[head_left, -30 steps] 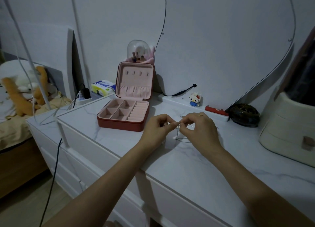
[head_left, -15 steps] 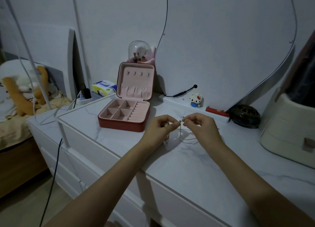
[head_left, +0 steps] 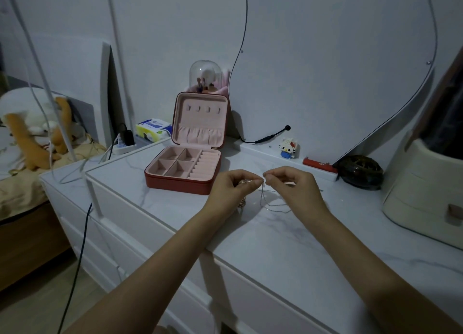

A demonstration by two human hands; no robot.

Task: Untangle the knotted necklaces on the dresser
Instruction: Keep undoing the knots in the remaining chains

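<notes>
We observe the left hand (head_left: 231, 191) and right hand (head_left: 294, 187) raised just above the white marble-patterned dresser top (head_left: 288, 238), fingertips nearly meeting. Each pinches the thin silver knotted necklaces (head_left: 269, 201) between thumb and forefinger. Fine loops hang below onto the surface, beside the open red jewellery box (head_left: 185, 168).

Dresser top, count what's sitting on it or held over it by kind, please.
Jewelry boxes: 1
Necklace tangles: 1
Toy figures: 1
Hair claws: 1
Red bars: 1
Cream drawer units: 1
Total: 6
</notes>
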